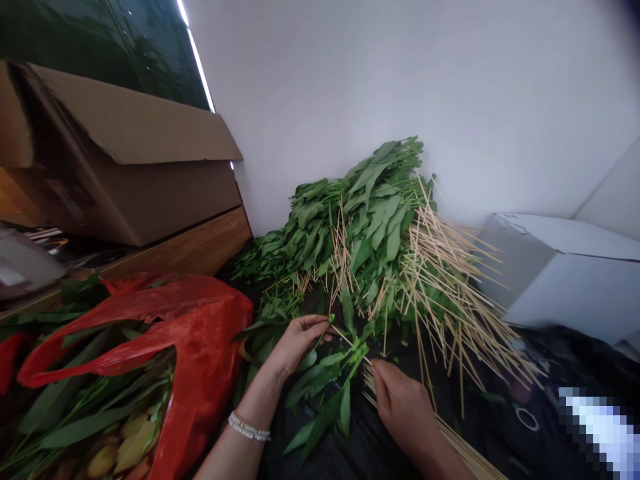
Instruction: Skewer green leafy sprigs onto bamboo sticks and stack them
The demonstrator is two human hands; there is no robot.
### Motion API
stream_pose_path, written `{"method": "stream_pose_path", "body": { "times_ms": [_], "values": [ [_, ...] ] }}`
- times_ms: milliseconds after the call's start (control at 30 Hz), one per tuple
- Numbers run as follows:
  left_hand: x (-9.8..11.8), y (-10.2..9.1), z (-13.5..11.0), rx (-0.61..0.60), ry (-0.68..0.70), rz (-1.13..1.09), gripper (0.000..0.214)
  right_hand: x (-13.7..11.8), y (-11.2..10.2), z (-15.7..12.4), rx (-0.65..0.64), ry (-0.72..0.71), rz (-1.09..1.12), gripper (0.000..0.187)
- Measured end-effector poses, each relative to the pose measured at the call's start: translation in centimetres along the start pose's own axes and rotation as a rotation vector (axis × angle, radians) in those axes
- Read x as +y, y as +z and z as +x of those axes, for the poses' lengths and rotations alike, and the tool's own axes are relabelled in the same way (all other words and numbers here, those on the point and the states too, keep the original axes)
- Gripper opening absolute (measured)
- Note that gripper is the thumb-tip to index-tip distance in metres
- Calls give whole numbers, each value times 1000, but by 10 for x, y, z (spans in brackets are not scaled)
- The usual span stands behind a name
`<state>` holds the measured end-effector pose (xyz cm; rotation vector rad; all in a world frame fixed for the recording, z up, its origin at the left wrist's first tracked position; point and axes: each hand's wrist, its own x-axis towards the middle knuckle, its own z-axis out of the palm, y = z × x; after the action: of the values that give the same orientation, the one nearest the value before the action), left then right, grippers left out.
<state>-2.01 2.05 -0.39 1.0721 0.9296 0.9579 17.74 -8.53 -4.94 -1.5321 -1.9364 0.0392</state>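
Note:
In the lower middle, my left hand (304, 337) is closed, thumb and fingers pinching a small green leaf stem (331, 319) at the far end of a thin wooden skewer. My right hand (403, 397) grips the near part of that wooden skewer (343, 335), which slants up and left. Several long green leaves (325, 380) are threaded by their stems on the skewer between the hands and hang below it. Behind the hands rises a heap of leaves on skewers (375, 207), with many bare skewer ends (450, 267) sticking out to the right.
A red plastic bag (210, 333) holding leaves stands open at left. Behind it, an open cardboard box (165, 193) rests on a wooden surface. A white box (575, 280) stands at right. Loose skewers (465, 450) lie on black sheeting (500, 407) beside my right forearm.

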Motion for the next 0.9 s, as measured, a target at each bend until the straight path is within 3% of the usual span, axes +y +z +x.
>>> {"method": "stream_pose_path", "body": {
  "times_ms": [900],
  "values": [
    [-5,-2,1,86,-63,-9,33,-3,4,-4,-48,25,-4,28]
  ]
}}
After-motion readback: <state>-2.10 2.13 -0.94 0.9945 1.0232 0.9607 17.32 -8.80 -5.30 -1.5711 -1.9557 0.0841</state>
